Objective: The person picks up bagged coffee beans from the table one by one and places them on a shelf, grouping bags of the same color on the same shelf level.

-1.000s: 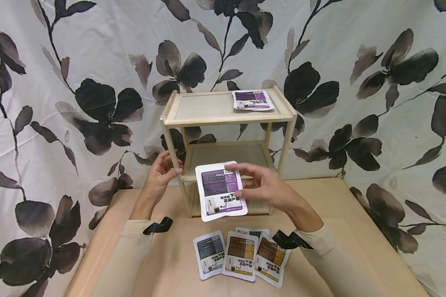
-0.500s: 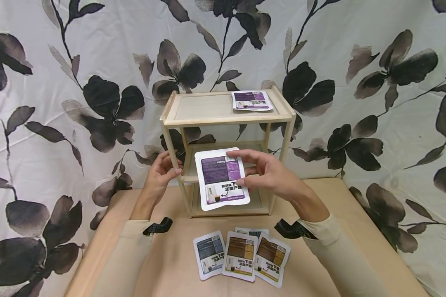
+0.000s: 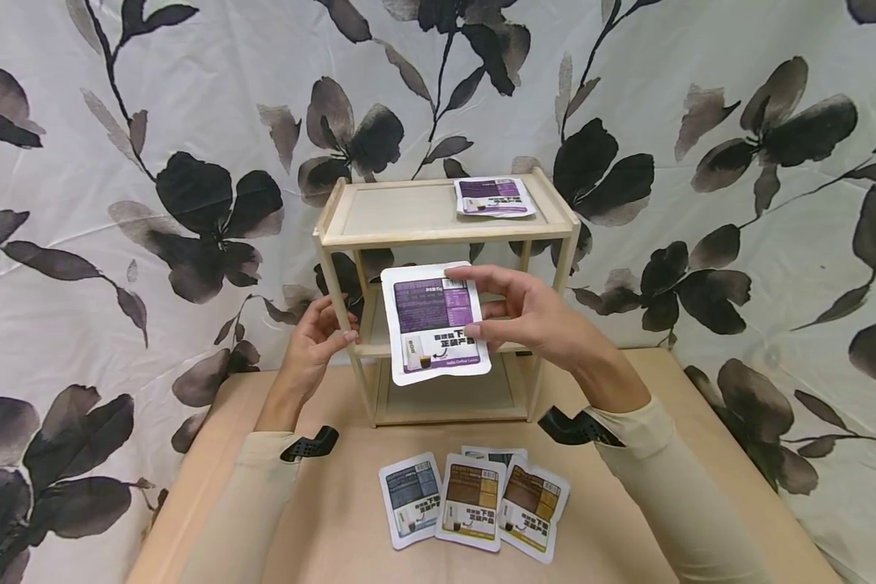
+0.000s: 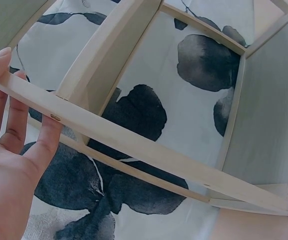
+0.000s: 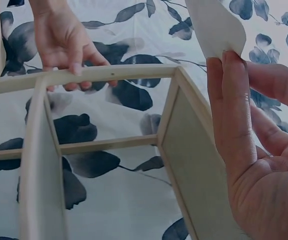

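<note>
Hands split the work at the small pale wooden three-tier rack [image 3: 445,300]: the right hand [image 3: 533,320] pinches a purple-and-white flat sachet [image 3: 434,323] upright in front of its middle tier, while the left hand [image 3: 314,345] grips its front left post, apparently to steady it. Nearer than the rack, four more sachets [image 3: 474,507] lie fanned on the tan tabletop [image 3: 321,519]; another purple sachet [image 3: 493,197] lies flat on its top tier's right end.

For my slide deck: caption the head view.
Right hand holds purple packet before wooden shelf; left hand steadies its post.
</note>
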